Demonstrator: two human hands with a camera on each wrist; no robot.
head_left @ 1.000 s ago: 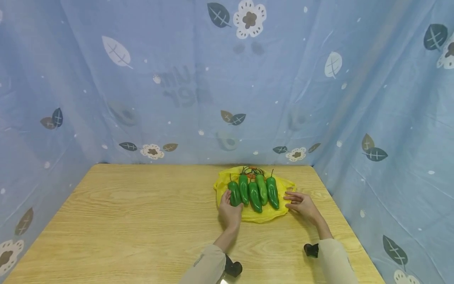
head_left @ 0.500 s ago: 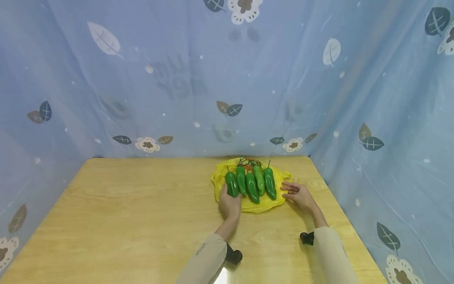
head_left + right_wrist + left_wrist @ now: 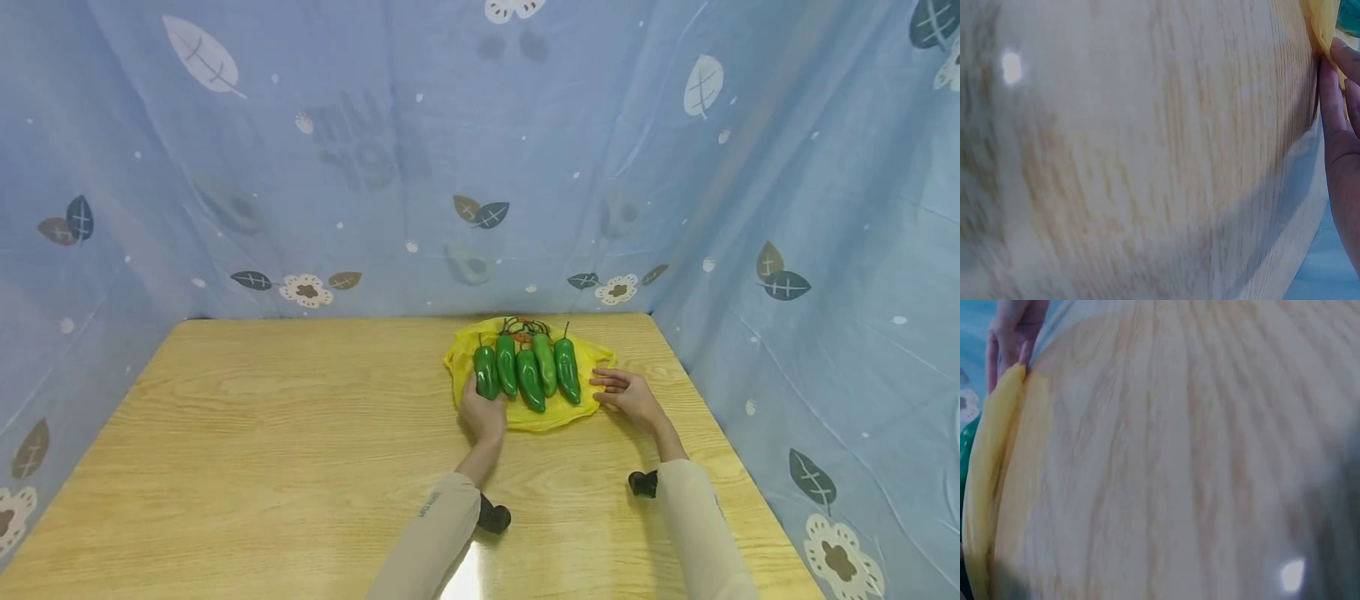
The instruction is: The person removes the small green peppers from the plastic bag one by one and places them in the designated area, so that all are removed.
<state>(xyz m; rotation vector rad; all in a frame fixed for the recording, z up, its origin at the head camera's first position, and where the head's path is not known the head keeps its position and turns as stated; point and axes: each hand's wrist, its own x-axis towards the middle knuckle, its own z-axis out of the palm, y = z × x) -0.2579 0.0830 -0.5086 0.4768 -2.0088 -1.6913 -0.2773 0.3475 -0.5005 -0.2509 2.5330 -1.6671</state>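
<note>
Several glossy green chili peppers [image 3: 530,381] with dark stems lie side by side on a yellow plastic bag [image 3: 551,419] in the head view. My left hand [image 3: 483,414] grips the leftmost green pepper [image 3: 486,372] around its lower end, fingers on its left side. At the bag's right edge, my right hand [image 3: 632,397] pinches the plastic with thumb and fingertips. The right wrist view shows those fingers [image 3: 1333,100] at the bag's edge [image 3: 1321,25]. The left wrist view catches the bag's near edge [image 3: 991,462], but the left hand is mostly hidden there.
The bag lies near the back right of a wooden table [image 3: 262,433]. A blue patterned curtain [image 3: 390,167] hangs behind and along both sides. Black wrist mounts [image 3: 493,517] stick out below the cuffs.
My left hand has closed around the leftmost pepper, whose lower end now shows in front of the palm. My right hand stays at the bag's edge. The head view has tilted down slightly.
</note>
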